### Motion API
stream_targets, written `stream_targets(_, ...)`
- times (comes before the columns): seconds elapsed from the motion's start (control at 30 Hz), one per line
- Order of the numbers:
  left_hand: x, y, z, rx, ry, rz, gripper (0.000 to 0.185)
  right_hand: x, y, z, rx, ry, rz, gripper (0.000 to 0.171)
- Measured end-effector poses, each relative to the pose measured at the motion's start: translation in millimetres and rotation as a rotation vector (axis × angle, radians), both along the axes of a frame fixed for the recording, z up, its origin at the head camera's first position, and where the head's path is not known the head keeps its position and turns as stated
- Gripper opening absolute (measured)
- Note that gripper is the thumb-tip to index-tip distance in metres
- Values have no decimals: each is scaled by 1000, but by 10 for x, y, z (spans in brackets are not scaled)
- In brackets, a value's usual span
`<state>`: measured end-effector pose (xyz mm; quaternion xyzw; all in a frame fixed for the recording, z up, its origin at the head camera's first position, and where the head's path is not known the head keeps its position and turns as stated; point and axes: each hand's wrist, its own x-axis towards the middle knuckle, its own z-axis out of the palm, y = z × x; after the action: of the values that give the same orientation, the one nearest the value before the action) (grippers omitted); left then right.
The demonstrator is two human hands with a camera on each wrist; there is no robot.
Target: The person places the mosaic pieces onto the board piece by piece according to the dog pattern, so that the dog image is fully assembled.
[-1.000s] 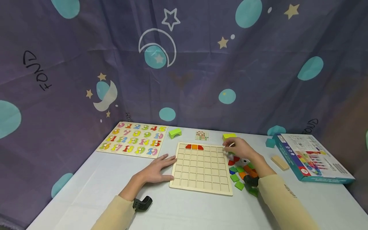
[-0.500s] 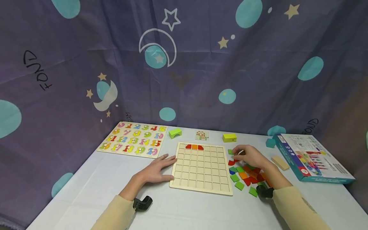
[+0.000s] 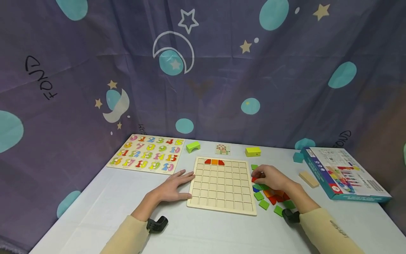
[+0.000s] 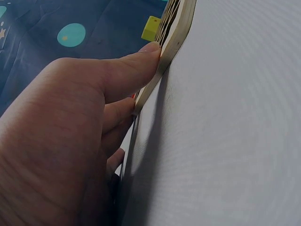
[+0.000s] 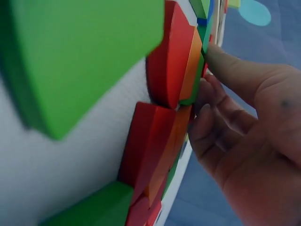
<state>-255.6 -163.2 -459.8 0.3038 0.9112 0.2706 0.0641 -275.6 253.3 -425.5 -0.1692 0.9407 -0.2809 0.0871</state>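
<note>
Left hand (image 3: 173, 188), straight-fingered, touches a board (image 3: 222, 187) on white tabletop (image 3: 203, 234) (starry drape (image 3: 219, 74) behind), right hand's (image 3: 272, 177) grip unclear.

Room lies above the board (image 3: 222, 187), tiles (image 3: 268, 193) crowding its right

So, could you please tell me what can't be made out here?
Head: some of the loose pieces, hidden by the right hand.
Head: details on the small card, too small.
Left wrist: much of the board, cut off by the top edge.
Right wrist: the nearest green piece, blurred and cut off top-left.
Right wrist: whether the fingers grip anything; pieces hide the contact.
</note>
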Motion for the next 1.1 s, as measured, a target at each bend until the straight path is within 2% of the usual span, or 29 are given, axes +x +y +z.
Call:
stream_targets(0.27, 8, -3, -17, -1, -15, 4, 76, -13, 20, -32, -17, 7, -12, 17)
stream_targets(0.6, -16, -28, -33, -10, -5, 12, 76, -75, 21, 30, -166, -2, -20, 11)
stream_targets(0.83, -19, -29, -28, -7, 2, 5, 76, -131, -166, 94, -288, -61, 5, 28)
stream_targets(0.97, -23, -19, -19, -10, 10, -10, 76, -157, -315, 119, -347, -71, 41, 26)
stream_targets(1.1, -20, -12, -8, -4, 6, -19, 76, -181, -483, 122, -371, -42, 67, 23)
